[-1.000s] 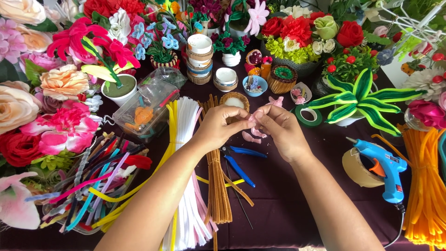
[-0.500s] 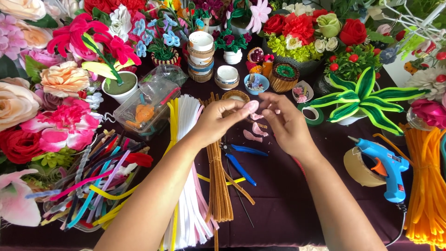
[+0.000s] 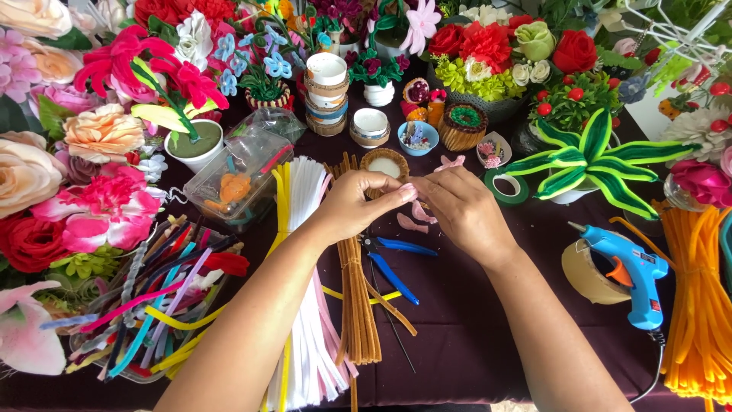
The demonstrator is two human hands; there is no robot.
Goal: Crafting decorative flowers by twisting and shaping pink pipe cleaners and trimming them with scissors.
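Note:
My left hand [image 3: 358,204] and my right hand [image 3: 461,210] meet fingertip to fingertip above the dark purple tablecloth [image 3: 473,336], pinching a small pink pipe-cleaner piece [image 3: 416,192] between them. Two more pink petal-shaped pieces [image 3: 412,223] lie just below my fingers. Blue-handled pliers [image 3: 393,263] rest on the cloth under my hands. A bundle of brown pipe cleaners [image 3: 357,297] runs down past my left wrist, next to white, yellow and pink bundles [image 3: 305,351].
A blue glue gun [image 3: 633,271] and a tape roll [image 3: 583,271] lie at the right, beside orange pipe cleaners [image 3: 698,305]. A clear plastic box [image 3: 236,179], a green tape roll [image 3: 505,187], small pots and many artificial flowers ring the work area. Mixed coloured pipe cleaners [image 3: 152,305] fill the left.
My hands have shifted slightly, bringing the fingertips closer together around the pink piece. Everything else on the table stays where it was.

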